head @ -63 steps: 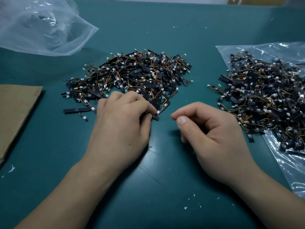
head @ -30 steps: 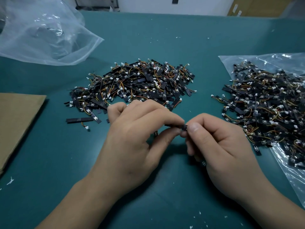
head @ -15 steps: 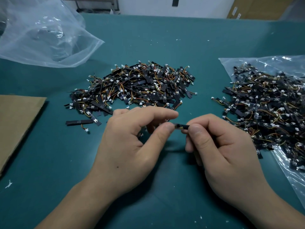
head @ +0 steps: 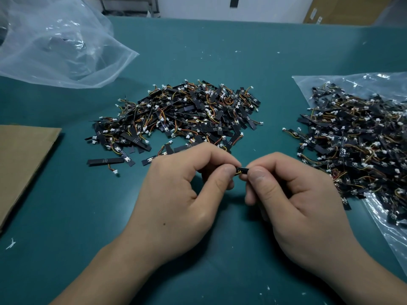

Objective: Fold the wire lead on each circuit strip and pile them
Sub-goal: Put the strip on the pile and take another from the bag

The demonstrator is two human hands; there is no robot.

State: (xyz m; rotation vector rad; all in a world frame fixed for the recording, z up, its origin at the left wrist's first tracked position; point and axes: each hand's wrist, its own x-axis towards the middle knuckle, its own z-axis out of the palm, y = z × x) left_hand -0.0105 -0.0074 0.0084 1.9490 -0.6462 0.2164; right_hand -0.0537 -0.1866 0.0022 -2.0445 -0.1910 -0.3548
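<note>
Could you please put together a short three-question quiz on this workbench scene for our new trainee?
1. True or false: both the left hand and the right hand pinch one small black circuit strip.
2. What lies under the right-hand heap of black strips? A) brown cardboard B) clear plastic bag C) metal tray
3. Fill in: the flat brown cardboard sheet lies at the table's ____ edge.

Key: 1 true; 2 B, the clear plastic bag; 3 left.

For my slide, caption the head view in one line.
Both hands, left hand and right hand, pinch one circuit strip between two heaps of strips on a green table.
</note>
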